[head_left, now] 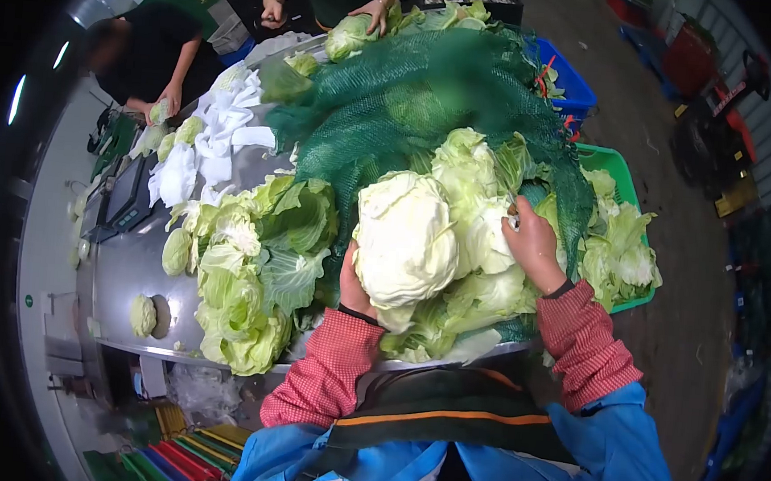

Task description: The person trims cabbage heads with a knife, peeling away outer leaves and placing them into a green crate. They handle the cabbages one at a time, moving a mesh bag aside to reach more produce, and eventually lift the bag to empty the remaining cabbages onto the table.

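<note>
A pale, trimmed cabbage rests against my left hand, which is wrapped round its left side and underside. To its right, my right hand is closed beside loose outer leaves. Something small and dark shows at those fingertips, too little to name. More cabbage leaves lie beneath both hands. Behind the cabbage, green mesh sacks stretch across the table, with cabbages visible through the netting. A heap of green leaves sits left of my left hand.
The metal table carries a scale, white netting-like wraps and small cabbages. A green crate of leaves and a blue crate stand at right. Two co-workers handle cabbages across the table.
</note>
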The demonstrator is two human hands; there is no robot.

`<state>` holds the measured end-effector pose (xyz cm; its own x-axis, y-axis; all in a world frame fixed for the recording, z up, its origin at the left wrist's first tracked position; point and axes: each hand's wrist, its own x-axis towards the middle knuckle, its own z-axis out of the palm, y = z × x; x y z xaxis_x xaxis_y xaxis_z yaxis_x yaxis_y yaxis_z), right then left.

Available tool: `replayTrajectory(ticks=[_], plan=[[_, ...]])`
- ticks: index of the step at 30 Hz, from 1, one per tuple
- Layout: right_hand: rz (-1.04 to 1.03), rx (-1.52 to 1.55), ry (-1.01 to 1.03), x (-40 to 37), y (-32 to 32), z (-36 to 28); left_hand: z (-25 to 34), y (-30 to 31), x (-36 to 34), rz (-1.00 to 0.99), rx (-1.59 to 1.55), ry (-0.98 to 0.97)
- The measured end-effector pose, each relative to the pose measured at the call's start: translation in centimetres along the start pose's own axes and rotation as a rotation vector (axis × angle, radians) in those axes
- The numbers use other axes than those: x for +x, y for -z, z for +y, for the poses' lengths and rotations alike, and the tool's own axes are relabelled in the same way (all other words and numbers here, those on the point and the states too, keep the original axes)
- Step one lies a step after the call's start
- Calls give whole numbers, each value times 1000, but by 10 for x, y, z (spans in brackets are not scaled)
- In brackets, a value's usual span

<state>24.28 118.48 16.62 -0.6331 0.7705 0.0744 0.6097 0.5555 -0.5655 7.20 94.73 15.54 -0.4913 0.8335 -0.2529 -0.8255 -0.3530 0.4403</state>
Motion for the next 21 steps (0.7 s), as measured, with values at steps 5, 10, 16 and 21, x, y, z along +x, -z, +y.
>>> replayTrajectory(ticks=[5, 10, 16, 21], plan=[[-18, 121, 189, -9, 56, -62, 24, -18, 1, -121, 246, 29], [-80, -59, 557, -14, 69, -94, 17, -27, -1, -116, 430, 28], [54, -10, 458, 22, 46, -61, 15, -19, -1, -119, 540, 22], [-191, 62, 124, 32, 9, -14, 7, -18, -10, -139, 435, 51]])
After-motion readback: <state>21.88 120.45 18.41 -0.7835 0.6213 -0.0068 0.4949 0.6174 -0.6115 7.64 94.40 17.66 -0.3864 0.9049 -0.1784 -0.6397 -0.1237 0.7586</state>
